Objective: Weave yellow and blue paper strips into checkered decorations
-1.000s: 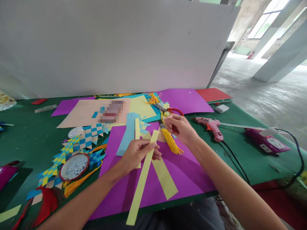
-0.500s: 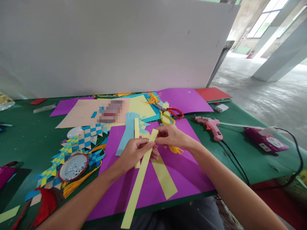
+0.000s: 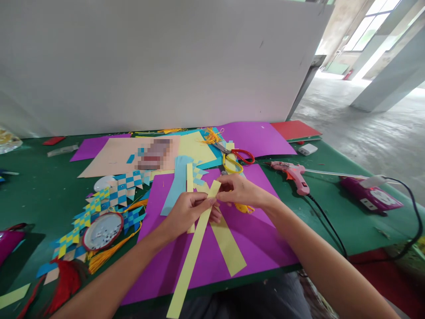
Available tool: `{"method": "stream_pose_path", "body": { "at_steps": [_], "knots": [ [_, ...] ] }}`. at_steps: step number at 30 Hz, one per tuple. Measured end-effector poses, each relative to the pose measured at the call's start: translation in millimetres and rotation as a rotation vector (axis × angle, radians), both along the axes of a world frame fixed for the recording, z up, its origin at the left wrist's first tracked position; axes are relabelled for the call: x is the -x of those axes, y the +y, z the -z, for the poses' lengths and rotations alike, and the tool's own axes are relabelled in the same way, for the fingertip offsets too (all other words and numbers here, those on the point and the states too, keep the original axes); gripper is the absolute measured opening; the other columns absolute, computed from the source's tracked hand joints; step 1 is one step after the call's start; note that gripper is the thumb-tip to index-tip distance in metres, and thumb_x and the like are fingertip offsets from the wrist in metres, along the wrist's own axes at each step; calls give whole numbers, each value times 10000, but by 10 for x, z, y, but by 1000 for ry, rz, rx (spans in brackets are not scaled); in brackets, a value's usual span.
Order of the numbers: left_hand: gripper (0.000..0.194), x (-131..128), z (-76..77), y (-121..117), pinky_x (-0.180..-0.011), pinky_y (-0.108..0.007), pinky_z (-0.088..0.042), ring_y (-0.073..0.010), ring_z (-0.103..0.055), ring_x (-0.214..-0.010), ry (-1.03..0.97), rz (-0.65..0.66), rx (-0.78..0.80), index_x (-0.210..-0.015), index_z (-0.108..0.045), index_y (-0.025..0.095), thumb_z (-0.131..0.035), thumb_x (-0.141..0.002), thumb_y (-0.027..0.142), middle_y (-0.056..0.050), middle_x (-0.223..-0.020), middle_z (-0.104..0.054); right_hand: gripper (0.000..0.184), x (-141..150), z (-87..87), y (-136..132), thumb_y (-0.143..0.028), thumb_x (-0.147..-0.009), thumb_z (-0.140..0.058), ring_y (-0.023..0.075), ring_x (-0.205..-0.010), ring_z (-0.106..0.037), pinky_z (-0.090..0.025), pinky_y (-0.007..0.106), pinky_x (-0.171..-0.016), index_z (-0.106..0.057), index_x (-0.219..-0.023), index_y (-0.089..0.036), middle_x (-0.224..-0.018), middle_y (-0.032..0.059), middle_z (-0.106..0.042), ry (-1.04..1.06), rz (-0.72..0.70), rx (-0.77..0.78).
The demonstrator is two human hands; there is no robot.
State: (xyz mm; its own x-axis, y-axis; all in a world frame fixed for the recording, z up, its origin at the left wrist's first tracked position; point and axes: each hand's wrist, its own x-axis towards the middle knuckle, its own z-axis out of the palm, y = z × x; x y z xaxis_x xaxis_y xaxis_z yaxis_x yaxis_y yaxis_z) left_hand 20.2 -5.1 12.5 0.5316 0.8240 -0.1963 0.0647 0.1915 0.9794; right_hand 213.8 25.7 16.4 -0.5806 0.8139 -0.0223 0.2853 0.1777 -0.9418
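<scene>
A long yellow paper strip (image 3: 190, 266) slants across the middle, its lower end past the table's front edge. My left hand (image 3: 186, 212) is closed on it near the top, thumb on the face. My right hand (image 3: 237, 190) pinches at the strip's upper end, fingertips close to the left thumb. Below the hands a wider yellow strip (image 3: 229, 248) lies on a purple sheet (image 3: 159, 274). Another narrow yellow strip (image 3: 189, 177) and a light blue paper piece (image 3: 175, 186) lie just left of the hands.
Scissors (image 3: 237, 159) with red and yellow handles lie behind my right hand. A pink glue gun (image 3: 294, 175) and a purple power strip (image 3: 370, 195) with cords sit at right. Woven paper fish (image 3: 128, 184), a round dish (image 3: 102, 230) and yellow tassels (image 3: 109, 257) crowd the left.
Both hands keep their hold on the strip and have barely moved. The whole view has shifted very slightly.
</scene>
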Motion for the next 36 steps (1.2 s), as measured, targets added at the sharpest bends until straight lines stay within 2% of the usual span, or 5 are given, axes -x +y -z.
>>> {"method": "stream_pose_path", "body": {
  "at_steps": [5,13,19,26,36],
  "knots": [
    [309,-9,-14,-16,-656,-327,-589,-220,-713,-681,20,1,-17,-802,-672,102,-620,-845,403,-100,-748,-735,199,15,-23,-4,-185,-722,-568,79,-494,-451,-306,213,-443,-408,-605,-196,-548,-54,-492,18,40,-39],
    [288,-9,-34,-8,-666,-337,-576,-223,-715,-661,24,26,18,-816,-687,106,-627,-841,386,-104,-733,-740,38,-83,-116,51,-155,-715,-536,79,-515,-445,-336,214,-473,-557,-685,-166,-578,-41,-498,82,38,-10],
    [288,0,-38,-19,-651,-321,-576,-219,-713,-654,18,22,9,-819,-686,102,-617,-849,380,-101,-726,-734,56,-226,-162,94,-132,-711,-514,58,-442,-372,-242,205,-419,-523,-673,-172,-503,-60,-449,215,253,30],
    [302,-5,-61,2,-701,-328,-583,-221,-718,-704,-27,-73,-5,-796,-657,102,-620,-845,398,-110,-771,-742,135,-32,-81,24,-297,-794,-593,85,-501,-507,-339,208,-444,-594,-775,-163,-626,-15,-567,120,21,127],
    [307,-32,11,-8,-688,-317,-583,-208,-715,-688,-47,-72,39,-777,-648,100,-636,-831,402,-105,-746,-740,67,-5,-91,20,-190,-774,-542,69,-447,-437,-306,194,-423,-532,-708,-177,-504,-56,-480,217,201,116]
  ]
}}
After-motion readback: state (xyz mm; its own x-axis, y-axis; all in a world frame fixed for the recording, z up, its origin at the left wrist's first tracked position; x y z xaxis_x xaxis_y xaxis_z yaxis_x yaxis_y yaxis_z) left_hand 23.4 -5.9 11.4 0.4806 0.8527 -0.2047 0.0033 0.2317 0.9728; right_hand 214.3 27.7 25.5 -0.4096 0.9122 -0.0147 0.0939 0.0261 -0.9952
